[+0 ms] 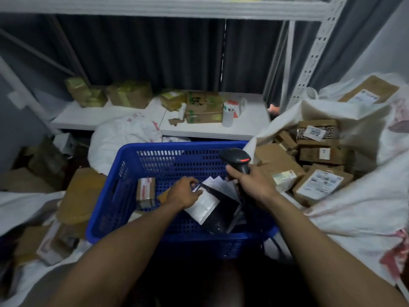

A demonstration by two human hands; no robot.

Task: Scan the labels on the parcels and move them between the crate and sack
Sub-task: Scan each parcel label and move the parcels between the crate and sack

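Feed is dim on my end, blue-grey cast. Brightest areas are the white shelf [93,117] and sack [358,209] at right, so I read the light as coming from above. Below the crate [183,146] the bottom centre goes near black. Whole frame is soft; smear is worst at the left edge and far right. Labels are unreadable. Wide-angle bend shows on the post [321,47].

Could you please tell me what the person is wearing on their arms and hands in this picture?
Nothing shows on either. Both forearms are bare up to the bottom edge of the view, with no sleeve or cuff in sight. The left hand and the right hand wear no gloves, and no watch, band or ring shows on the sides facing the camera.
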